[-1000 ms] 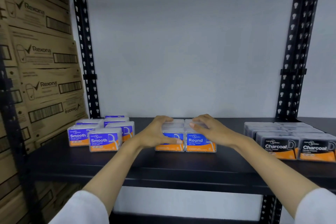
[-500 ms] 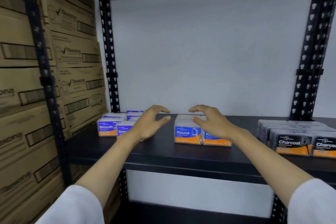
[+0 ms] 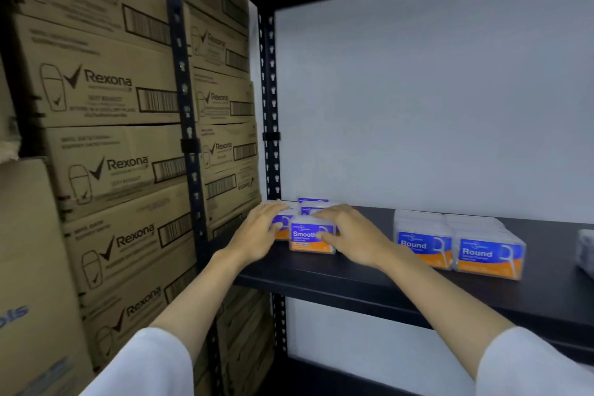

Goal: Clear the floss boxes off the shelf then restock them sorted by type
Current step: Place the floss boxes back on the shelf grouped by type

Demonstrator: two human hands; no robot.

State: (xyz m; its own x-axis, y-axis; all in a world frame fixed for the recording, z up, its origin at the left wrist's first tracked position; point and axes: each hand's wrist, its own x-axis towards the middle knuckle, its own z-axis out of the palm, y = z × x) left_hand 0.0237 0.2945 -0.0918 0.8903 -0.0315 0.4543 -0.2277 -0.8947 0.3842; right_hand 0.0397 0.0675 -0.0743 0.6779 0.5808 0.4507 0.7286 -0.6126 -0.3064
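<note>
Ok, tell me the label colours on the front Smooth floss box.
Smooth floss box: blue upper band with white lettering, orange strip below, best seen in the head view.

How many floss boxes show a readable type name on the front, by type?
Smooth box: 1
Round boxes: 2
Total: 3
More sit behind these, too hidden to count.

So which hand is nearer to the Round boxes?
Right. The right hand rests on the Smooth boxes, just left of the Round boxes; the left hand is farther left.
</note>
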